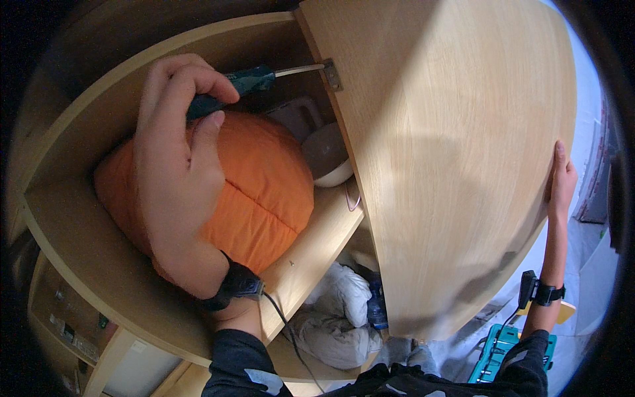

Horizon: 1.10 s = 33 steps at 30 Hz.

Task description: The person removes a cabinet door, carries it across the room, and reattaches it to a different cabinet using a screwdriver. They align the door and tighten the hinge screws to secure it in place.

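Observation:
My left hand [185, 126] is wrapped round the dark green handle of a screwdriver [254, 81]. The screwdriver's shaft points right, and its tip meets a small metal hinge [332, 75] on the edge of a wooden cabinet door [463, 145]. At the far right, my right hand [563, 182] grips the door's outer edge, thumb on the near face and the other fingers mostly hidden. Below my left hand an orange padded bundle [264, 172] fills much of the cabinet shelf.
Behind the bundle sit a white bowl [329, 159] and a pale handled item [297, 116]. Whitish bundles [334, 324] and a dark blue item [377, 301] lie under the shelf board [311, 245]. A teal tool case [496, 354] is on the floor at lower right.

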{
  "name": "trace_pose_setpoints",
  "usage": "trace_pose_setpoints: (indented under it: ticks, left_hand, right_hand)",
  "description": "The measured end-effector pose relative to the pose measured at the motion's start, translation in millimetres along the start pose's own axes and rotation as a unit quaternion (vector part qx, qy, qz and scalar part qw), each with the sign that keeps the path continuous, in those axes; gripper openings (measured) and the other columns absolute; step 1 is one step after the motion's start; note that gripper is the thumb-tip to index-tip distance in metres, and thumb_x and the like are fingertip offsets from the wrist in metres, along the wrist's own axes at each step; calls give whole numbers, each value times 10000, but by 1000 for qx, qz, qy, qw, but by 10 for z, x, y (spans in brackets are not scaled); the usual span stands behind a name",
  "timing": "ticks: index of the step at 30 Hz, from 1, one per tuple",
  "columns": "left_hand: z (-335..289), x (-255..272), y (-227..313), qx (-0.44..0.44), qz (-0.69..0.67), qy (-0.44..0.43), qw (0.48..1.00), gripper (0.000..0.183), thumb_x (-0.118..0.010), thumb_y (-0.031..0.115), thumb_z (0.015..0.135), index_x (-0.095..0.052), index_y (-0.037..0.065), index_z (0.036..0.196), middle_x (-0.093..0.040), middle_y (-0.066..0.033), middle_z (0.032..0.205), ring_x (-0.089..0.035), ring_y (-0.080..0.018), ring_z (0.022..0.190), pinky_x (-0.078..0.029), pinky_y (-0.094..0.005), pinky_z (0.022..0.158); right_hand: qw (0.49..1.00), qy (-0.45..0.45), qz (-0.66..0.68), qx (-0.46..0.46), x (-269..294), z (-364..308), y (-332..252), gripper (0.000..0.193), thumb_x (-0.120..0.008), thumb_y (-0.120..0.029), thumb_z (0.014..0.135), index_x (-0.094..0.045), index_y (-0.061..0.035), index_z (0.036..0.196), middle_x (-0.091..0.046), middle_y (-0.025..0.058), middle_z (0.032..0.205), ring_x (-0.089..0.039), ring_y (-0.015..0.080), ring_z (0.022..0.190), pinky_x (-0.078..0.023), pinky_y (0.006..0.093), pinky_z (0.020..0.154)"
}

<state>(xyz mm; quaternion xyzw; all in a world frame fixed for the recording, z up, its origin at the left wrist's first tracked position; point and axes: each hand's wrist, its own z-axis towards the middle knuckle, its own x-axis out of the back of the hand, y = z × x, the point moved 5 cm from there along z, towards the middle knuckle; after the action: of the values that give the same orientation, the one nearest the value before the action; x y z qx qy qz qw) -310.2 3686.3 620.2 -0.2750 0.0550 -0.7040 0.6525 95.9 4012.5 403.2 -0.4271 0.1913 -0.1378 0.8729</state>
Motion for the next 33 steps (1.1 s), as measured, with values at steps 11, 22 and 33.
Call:
trace_pose_setpoints:
  ticks: [11, 22, 33]
  left_hand:
    - [-149, -10, -115, 185, -55, -50, 980, 251, -599, 231, 936, -611, 28, 1083, -559, -3, 818, -501, -96, 722, -417, -215, 685]
    - [-196, -119, -76, 329, -234, 10, 915, 377, -521, 413, 954, -632, 55, 996, -497, 26, 701, -383, -41, 549, -283, -189, 477]
    - [-29, 64, -48, 469, -112, -120, 868, 442, -572, 490, 919, -555, 92, 728, -413, 47, 536, -370, -34, 437, -296, -180, 396]
  right_hand:
    - [1000, 7, -12, 4, 24, 19, 19, 547, -583, -515, 913, -646, 26, 962, -623, 31, 829, -524, 86, 742, -422, 223, 685]
    - [1000, 13, 10, 12, -14, -14, 3, 529, -586, -510, 914, -643, 16, 930, -596, 13, 788, -486, 70, 705, -396, 216, 646]
    - [999, 15, 35, -1, 27, -38, -83, 485, -607, -433, 928, -646, 47, 988, -626, 21, 858, -518, 75, 745, -422, 222, 663]
